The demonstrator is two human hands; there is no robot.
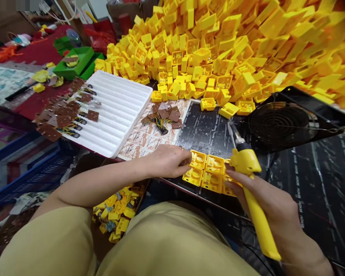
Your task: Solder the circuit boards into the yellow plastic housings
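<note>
Several open yellow plastic casings [215, 164] sit in two rows against each other near the table's front edge, small metal parts inside them. My left hand [171, 160] is closed, its thumb and fingertips at the left edge of the casings. My right hand [276, 199] holds a yellow soldering gun [247, 161], handle down and metal tip pointing up and away. Right-hand fingers also reach the right end of the casings; the gun partly hides that end. Beyond my left hand lies a cluster of brown circuit boards [168, 112] with yellow wires and a black round part.
A large heap of yellow casings [195, 50] fills the back. At left, a white foam sheet [117, 103] bears more wired boards [64, 113]. A black fan [287, 119] stands at right. A blue crate [25, 168] and a box of yellow parts [117, 214] are below.
</note>
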